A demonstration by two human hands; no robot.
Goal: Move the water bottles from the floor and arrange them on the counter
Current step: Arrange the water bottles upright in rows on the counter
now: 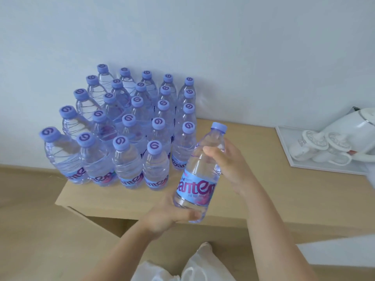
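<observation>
a clear water bottle point(199, 173) with a lilac cap and blue label tilts slightly, held just right of the standing bottles point(129, 126), which fill tight rows on the wooden counter point(253, 185) against the wall.

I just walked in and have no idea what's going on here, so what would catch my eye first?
A tight block of clear plastic water bottles with purple caps stands in rows on the pale wooden counter, against the white wall. In front, one more clear purple-capped bottle is held above the counter edge, the left hand at its base and the right hand round its shoulder. A white tray of white cups sits at the right.
</observation>
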